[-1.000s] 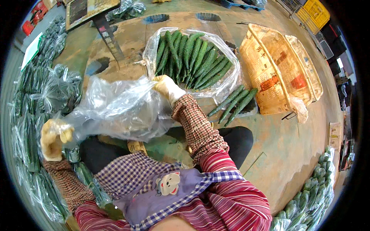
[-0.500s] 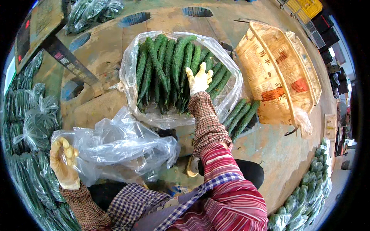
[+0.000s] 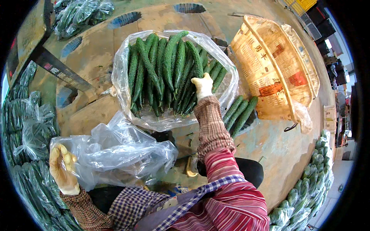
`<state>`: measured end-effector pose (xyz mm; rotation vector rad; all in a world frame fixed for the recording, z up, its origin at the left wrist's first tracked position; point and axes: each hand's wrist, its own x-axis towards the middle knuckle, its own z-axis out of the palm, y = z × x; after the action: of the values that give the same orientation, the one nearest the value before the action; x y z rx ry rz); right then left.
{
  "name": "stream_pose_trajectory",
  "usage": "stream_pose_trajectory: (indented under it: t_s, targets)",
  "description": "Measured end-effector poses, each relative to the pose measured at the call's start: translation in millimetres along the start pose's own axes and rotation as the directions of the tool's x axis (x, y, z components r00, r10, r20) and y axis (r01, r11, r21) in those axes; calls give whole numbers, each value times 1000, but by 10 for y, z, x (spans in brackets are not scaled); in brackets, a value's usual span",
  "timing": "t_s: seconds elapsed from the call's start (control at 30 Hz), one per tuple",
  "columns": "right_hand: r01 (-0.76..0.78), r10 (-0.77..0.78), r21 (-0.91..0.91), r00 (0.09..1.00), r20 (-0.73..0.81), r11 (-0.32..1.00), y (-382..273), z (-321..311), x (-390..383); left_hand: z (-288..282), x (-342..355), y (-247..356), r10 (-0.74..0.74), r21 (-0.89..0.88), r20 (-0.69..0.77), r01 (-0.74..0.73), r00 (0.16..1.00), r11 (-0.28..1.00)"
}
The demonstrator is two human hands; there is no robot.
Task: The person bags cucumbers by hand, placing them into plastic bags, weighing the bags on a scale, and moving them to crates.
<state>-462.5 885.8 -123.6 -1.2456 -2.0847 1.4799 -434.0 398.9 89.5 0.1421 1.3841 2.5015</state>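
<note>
My left glove-covered hand [image 3: 64,166] grips the edge of a crumpled clear plastic bag [image 3: 119,152], which lies across the lower left. Above it, an open clear bag [image 3: 121,79] holds several green cucumbers [image 3: 154,73] side by side. My right hand [image 3: 202,84], also gloved, is closed on the lower end of one cucumber [image 3: 194,57] at the right of that pile; the fingertips are partly hidden. A few loose cucumbers [image 3: 241,115] lie just outside the bag, to the lower right.
Stained plastic crates [image 3: 277,69] stand at the right. A dark metal stand [image 3: 61,71] rises at the upper left. Bagged cucumbers are stacked along the left [image 3: 32,138], at the upper left [image 3: 77,19] and lower right [image 3: 304,184]. Recessed holes [image 3: 123,21] mark the work surface.
My right hand let go of the empty bag, moved up to the pile and closed on a cucumber, now tilted upright. My left hand and the empty bag moved lower in view.
</note>
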Motion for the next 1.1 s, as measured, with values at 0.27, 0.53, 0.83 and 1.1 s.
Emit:
stream_pose_trajectory:
  t_s: [0.27, 0.53, 0.83, 1.1]
  targets:
    - [-418, -581, 902, 710, 399, 108, -796, -520, -1524, -123, -89, 152, -108, -179, 26, 111, 994, 978]
    - [-482, -647, 863, 611, 456, 153, -1132, -492, -2032, 105, -248, 320, -53, -144, 58, 61, 997, 988]
    - [-395, -307, 918, 873, 379, 8, -280, -805, -1891, -124, -335, 341, -32, -110, 42, 36, 999, 993]
    - [117, 121, 410, 852, -509, 905, 774, -1302, -1177, -194, -184, 290, -61, -136, 177, 86, 982, 987]
